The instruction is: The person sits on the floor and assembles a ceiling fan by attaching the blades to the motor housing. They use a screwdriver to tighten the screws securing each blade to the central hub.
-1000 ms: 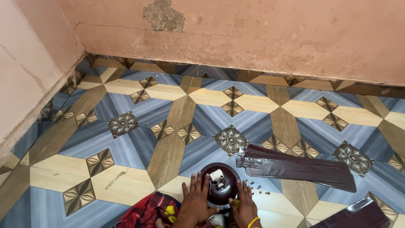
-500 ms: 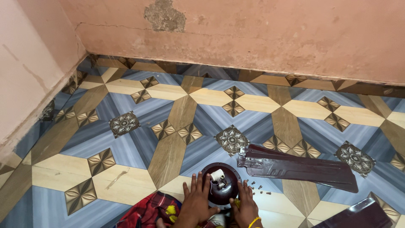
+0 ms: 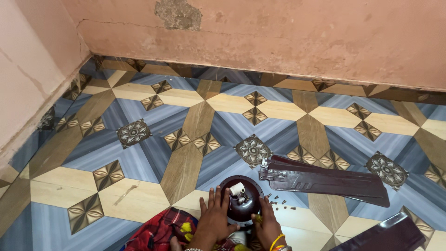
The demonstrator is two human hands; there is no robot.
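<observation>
Head view, near to far. Your left hand (image 3: 214, 218) lies flat with fingers spread against the 9 o'clock flank of the fan motor (image 3: 241, 202). Your right hand (image 3: 267, 225) cups it from the 4 o'clock side, fingers curled to the rim. Both hands are pressed on the motor, one at each side, neither closed round it. The motor stands on the floor (image 3: 139, 186) at the bottom centre of the frame, just beyond the patterned red cloth (image 3: 160, 230) over your lap, open face up, with a white part and wiring showing in its hollow.

Judgement on handling: a dark, glossy, round metal housing, probably heavy for its size, rigid and smooth enough to slip. Take it by the outer rim at opposite sides, as you have it now. Keep off the wiring at the centre, which looks the fragile part.

Just beside the motor at 3 o'clock lie loose screws (image 3: 278, 203), apart from your right hand but near it. Beyond them, at 2 o'clock, fan blades (image 3: 325, 181) lie stacked flat, brackets towards the motor. Another blade (image 3: 385, 234) lies at 4 o'clock, well apart. The pink wall (image 3: 278, 37) closes the far side at 12 o'clock.
</observation>
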